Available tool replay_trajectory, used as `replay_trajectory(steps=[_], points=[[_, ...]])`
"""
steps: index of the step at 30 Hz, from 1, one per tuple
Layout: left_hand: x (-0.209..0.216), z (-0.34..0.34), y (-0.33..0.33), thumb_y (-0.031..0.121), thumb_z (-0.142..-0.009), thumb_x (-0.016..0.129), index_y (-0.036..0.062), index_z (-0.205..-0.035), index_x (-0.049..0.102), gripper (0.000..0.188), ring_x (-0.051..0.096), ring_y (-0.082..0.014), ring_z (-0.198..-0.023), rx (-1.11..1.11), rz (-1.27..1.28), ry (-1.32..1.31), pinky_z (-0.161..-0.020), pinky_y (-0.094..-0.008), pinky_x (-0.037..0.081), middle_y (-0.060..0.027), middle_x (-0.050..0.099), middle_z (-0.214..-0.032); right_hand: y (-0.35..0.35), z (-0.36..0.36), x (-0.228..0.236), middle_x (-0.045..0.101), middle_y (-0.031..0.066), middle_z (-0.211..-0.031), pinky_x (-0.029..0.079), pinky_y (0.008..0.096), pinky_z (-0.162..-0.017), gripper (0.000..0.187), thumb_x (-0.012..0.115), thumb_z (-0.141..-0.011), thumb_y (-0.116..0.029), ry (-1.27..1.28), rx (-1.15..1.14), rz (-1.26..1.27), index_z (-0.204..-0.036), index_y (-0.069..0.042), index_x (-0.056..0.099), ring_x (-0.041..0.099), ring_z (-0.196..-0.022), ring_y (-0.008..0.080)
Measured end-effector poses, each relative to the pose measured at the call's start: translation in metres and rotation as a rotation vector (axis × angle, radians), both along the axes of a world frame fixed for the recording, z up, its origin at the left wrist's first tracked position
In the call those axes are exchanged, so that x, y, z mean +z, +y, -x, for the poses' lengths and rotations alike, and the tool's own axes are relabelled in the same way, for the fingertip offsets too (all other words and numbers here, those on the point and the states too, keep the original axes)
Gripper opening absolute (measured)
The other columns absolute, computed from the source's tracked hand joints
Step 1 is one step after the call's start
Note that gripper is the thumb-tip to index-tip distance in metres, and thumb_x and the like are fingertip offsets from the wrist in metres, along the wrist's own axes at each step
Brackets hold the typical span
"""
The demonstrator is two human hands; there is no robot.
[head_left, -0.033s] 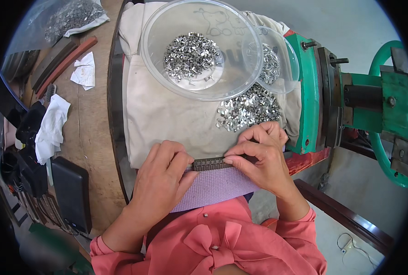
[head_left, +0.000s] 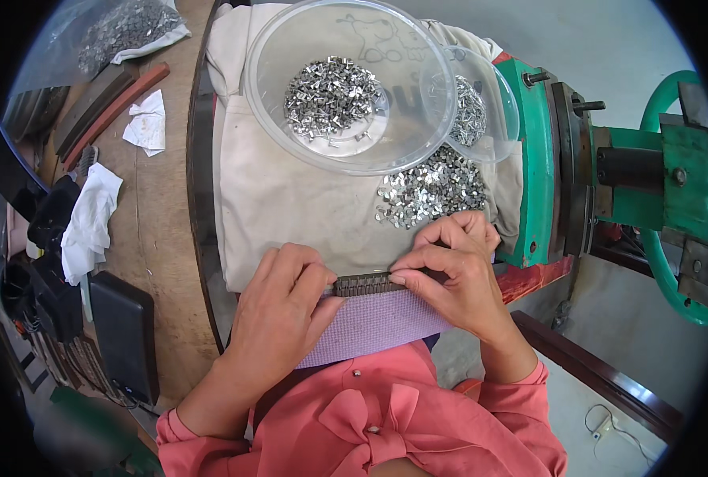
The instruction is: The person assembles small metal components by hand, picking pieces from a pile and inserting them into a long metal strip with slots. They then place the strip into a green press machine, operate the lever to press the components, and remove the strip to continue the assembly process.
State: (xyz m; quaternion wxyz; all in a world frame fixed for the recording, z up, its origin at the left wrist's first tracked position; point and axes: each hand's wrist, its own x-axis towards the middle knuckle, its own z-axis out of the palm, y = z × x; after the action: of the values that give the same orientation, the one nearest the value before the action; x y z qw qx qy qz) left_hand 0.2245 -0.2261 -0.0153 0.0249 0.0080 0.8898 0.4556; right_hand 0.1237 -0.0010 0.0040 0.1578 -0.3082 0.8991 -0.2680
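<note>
A dark ribbed metal strip (head_left: 362, 285), with a row of small upright links or slots, lies along the top edge of a purple woven cloth (head_left: 370, 322) in front of me. My left hand (head_left: 286, 306) pinches the strip's left end between thumb and fingers. At the other end, my right hand (head_left: 456, 274) grips it, thumb tip on the near side. Just beyond my right hand spreads a loose pile of small shiny metal pieces (head_left: 433, 187) on a beige cloth (head_left: 290, 211). My fingers hide both ends of the strip.
Behind the pile stand a large clear plastic bowl (head_left: 266, 119) of small metal clips and a smaller clear tub (head_left: 507, 119) of pins. A green machine (head_left: 533, 191) with a handwheel (head_left: 658, 238) is at the right. On the wooden bench (head_left: 163, 230) lie crumpled tissues (head_left: 91, 215) and a black case (head_left: 123, 334).
</note>
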Motion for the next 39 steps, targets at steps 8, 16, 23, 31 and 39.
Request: replay_trajectory(steps=[8,16,23,31,39], points=[[-0.001,0.0,0.0,0.004,-0.07,0.083,0.0025,-0.095,0.064,0.032,0.059,-0.0329,-0.094,0.005,0.006,0.01,-0.078,-0.0417,0.049,-0.0124,0.059,-0.103,-0.002,0.001,0.005,0.06,-0.0063,-0.091,0.026,0.039,-0.095,0.017,0.086,-0.072,-0.027,0.016,0.01,-0.042,-0.086,-0.018,0.081,0.048,-0.101,0.0199],[-0.001,0.0,0.001,0.004,-0.07,0.083,0.0023,-0.096,0.064,0.033,0.059,-0.0325,-0.094,0.002,0.015,0.008,-0.077,-0.0411,0.049,-0.0125,0.059,-0.103,0.005,0.002,0.007,0.057,-0.0066,-0.088,0.024,0.0431,-0.092,0.014,0.085,-0.073,-0.029,0.041,-0.003,-0.057,-0.082,-0.02,0.08,0.047,-0.101,0.0216],[-0.001,-0.001,0.0,0.004,-0.07,0.083,0.0023,-0.097,0.064,0.033,0.058,-0.0328,-0.095,-0.002,0.015,0.003,-0.077,-0.0411,0.049,-0.0125,0.059,-0.103,0.007,0.002,0.007,0.057,-0.0066,-0.088,0.024,0.0427,-0.093,0.015,0.085,-0.073,-0.029,0.033,-0.012,-0.064,-0.082,-0.02,0.08,0.047,-0.101,0.0216],[-0.002,-0.001,0.0,0.004,-0.07,0.083,0.0025,-0.097,0.064,0.033,0.058,-0.0331,-0.095,-0.004,0.023,0.008,-0.079,-0.0413,0.049,-0.0126,0.058,-0.104,0.011,0.003,0.008,0.057,-0.0063,-0.089,0.025,0.0415,-0.095,0.016,0.086,-0.072,-0.028,0.04,-0.013,-0.08,-0.083,-0.019,0.081,0.047,-0.101,0.0208],[-0.001,-0.001,0.0,0.004,-0.07,0.083,0.0026,-0.097,0.064,0.033,0.059,-0.0331,-0.096,-0.001,0.023,0.002,-0.079,-0.0418,0.049,-0.0127,0.058,-0.104,0.002,0.001,0.008,0.057,-0.0057,-0.09,0.024,0.0433,-0.094,0.015,0.086,-0.073,-0.03,0.032,-0.003,-0.061,-0.083,-0.02,0.08,0.047,-0.103,0.0225]])
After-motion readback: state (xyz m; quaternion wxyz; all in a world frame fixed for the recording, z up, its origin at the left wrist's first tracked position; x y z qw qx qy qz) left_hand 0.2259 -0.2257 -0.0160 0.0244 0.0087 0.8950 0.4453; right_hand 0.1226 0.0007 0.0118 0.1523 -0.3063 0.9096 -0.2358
